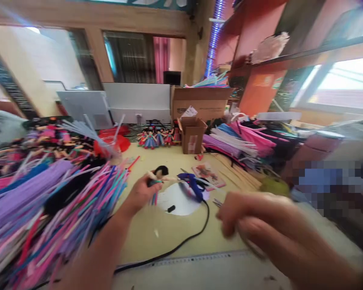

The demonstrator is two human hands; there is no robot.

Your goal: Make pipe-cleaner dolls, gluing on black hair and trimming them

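Note:
My left hand (142,192) is closed round a small doll (158,175) with black hair, holding it upright above the yellow table (169,233). Just right of it a blue glue gun (192,186) lies on a white round mat (178,199), its black cord (181,243) trailing toward me. My right hand (254,219) is close to the camera at the lower right, blurred by motion, fingers curled; whether anything is in it I cannot make out.
Heaps of coloured pipe cleaners (48,201) fill the left side, more bundles (238,139) lie at the right. Finished dolls (157,139) stand at the back beside a small cardboard box (192,135) and a larger box (199,100). A ruler (199,257) lies along the near edge.

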